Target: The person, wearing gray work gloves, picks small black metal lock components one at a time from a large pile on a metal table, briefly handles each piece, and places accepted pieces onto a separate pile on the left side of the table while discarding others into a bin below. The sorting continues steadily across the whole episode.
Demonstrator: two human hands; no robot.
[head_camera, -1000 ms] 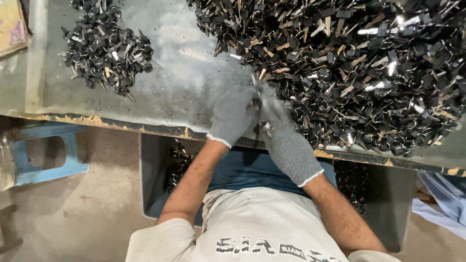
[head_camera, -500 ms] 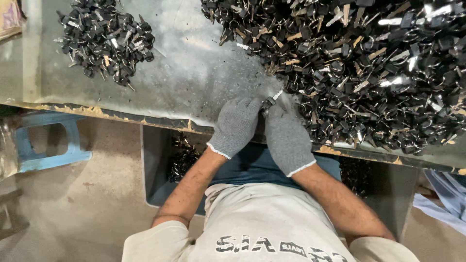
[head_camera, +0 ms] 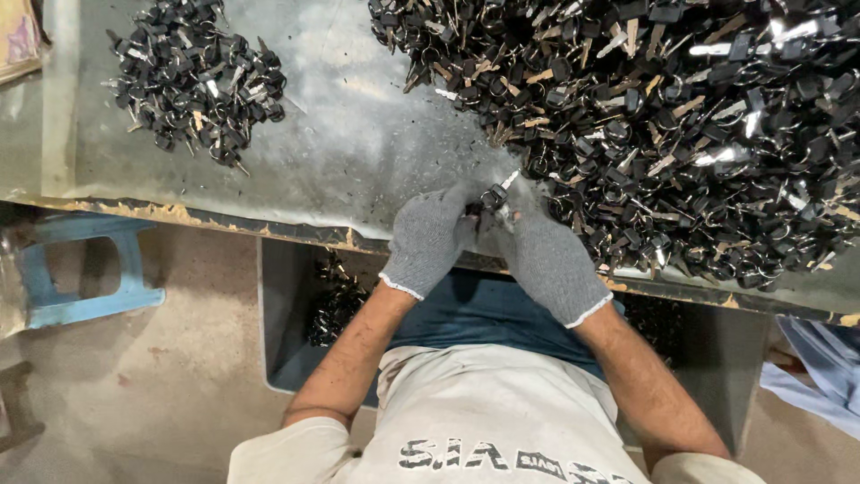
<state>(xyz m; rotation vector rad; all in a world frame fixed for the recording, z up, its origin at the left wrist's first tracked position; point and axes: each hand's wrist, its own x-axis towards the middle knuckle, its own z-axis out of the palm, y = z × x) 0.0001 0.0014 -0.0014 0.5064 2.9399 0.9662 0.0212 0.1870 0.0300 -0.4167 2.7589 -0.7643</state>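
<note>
I see a small black-headed key [head_camera: 494, 194] with a silver blade tip at the near edge of the grey metal table [head_camera: 358, 134], pinched between my two grey-gloved hands — left hand [head_camera: 428, 237] curled with its fingertips closed on the key from the left, right hand [head_camera: 542, 255] closed on it from the right, the two gloves touching at the fingertips. Just beside my right hand, to the right and beyond, lies the large heap of black keys [head_camera: 663, 116]; a smaller pile of keys [head_camera: 193, 85] sits well apart at the table's far left. Under the table edge — a bin [head_camera: 336, 300] holding more dark keys, and a blue plastic stool [head_camera: 81, 269] on the floor at left.
</note>
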